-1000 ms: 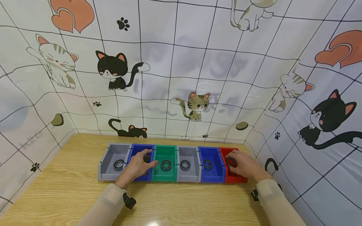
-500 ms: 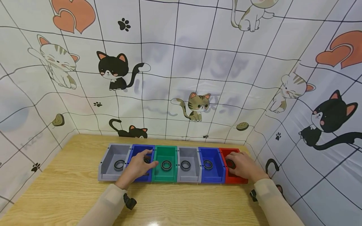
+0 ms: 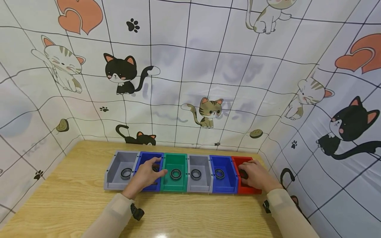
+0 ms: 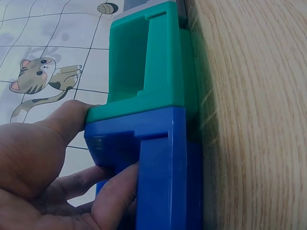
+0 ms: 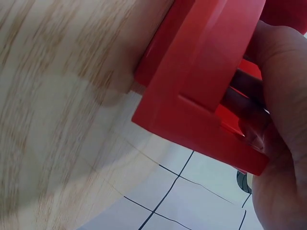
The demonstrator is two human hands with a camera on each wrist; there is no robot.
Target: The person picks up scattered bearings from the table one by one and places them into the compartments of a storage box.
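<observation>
In the head view a row of joined open bins holds black ring bearings. My left hand (image 3: 146, 175) is in the left blue bin (image 3: 143, 155), fingers spread, thumb at the edge by the green bin (image 3: 174, 159). The bearing (image 3: 155, 168) there is mostly covered by that hand. At the row's right end my right hand (image 3: 254, 174) reaches into the red bin (image 3: 249, 190) with fingers around a bearing (image 3: 243, 174), partly hidden under them. In the right wrist view, the red bin's wall (image 5: 201, 91) hides those fingertips.
Other bearings lie in the left grey bin (image 3: 119, 158), the green bin, the second grey bin (image 3: 199, 160) and the right blue bin (image 3: 221, 162). A wooden table (image 3: 190, 215) carries the row. Behind and beside it hangs a cat-printed cloth (image 3: 166, 99).
My right hand has sunk lower into the red bin, and its bearing, tilted and plainer to see a second ago, is now more covered. My left hand has kept its place.
</observation>
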